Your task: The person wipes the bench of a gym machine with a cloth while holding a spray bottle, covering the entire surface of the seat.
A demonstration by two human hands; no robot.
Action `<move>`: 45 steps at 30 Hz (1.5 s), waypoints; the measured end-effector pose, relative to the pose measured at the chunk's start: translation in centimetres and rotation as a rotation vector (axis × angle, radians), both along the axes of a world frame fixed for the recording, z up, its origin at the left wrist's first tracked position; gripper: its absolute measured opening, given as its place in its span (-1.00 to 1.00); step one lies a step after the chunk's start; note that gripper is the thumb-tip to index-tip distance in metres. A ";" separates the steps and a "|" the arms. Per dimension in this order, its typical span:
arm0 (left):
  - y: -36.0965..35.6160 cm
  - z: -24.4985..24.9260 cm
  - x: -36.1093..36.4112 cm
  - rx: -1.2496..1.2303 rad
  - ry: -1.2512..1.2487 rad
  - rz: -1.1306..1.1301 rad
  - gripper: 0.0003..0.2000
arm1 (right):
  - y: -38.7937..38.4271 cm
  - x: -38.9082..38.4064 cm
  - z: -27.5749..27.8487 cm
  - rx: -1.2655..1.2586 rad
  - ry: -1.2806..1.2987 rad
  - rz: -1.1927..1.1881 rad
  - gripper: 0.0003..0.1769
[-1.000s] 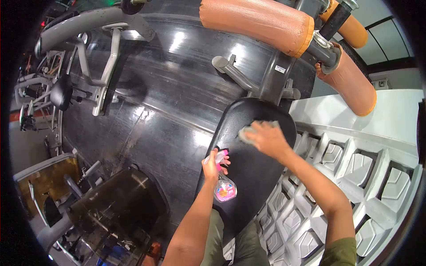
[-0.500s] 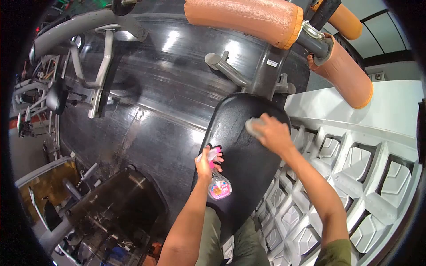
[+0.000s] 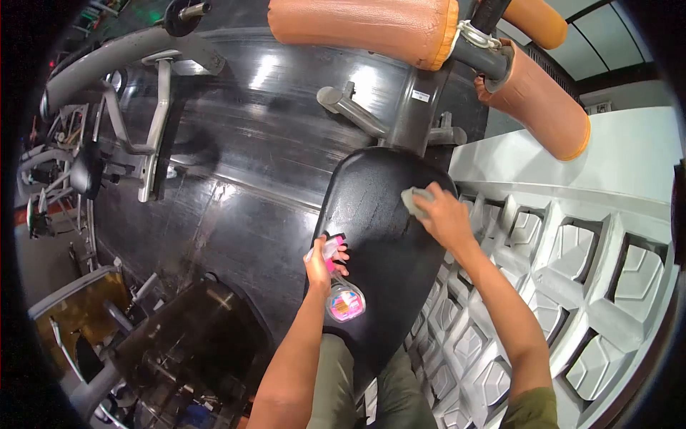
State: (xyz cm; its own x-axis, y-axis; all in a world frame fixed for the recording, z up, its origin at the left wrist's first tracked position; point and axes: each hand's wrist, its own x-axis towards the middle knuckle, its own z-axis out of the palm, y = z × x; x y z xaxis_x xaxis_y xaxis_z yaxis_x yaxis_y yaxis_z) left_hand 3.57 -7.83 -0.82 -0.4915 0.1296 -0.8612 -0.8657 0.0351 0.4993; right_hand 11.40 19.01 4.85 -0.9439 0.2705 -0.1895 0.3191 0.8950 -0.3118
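My left hand (image 3: 324, 262) is wrapped round the neck of a spray bottle (image 3: 347, 304), a clear one with a pink trigger head and a bright pink label. The bottle is over the near left part of a black padded bench (image 3: 379, 279). Closed on a light grey cloth (image 3: 414, 203), my right hand (image 3: 446, 217) is at the right side of the pad near its far end. Wet-looking streaks show on the pad to the left of the cloth.
Brown padded rollers (image 3: 364, 25) on a dark metal frame stand beyond the bench. A white moulded wall panel (image 3: 586, 279) runs close along the right. Grey gym machine bars (image 3: 161, 107) and a dark smoky panel (image 3: 200, 329) are at the left over black flooring (image 3: 236, 143).
The cloth in my right hand has moved slightly rightward across the pad. My left hand still holds the bottle in nearly the same place. The view has shifted a little.
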 end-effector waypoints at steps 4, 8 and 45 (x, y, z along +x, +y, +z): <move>0.1 -0.2 0.0 -0.017 0.017 -0.043 -0.45 | -1.9 1.3 -0.6 0.114 0.095 0.096 -0.56; -0.1 -0.6 0.0 -0.010 0.012 -0.047 -0.45 | -2.8 5.5 -2.1 -0.064 0.027 0.366 -0.56; -0.7 -0.3 0.9 0.059 0.143 -0.186 -0.43 | -0.8 10.6 -2.2 0.014 0.200 -0.229 -0.46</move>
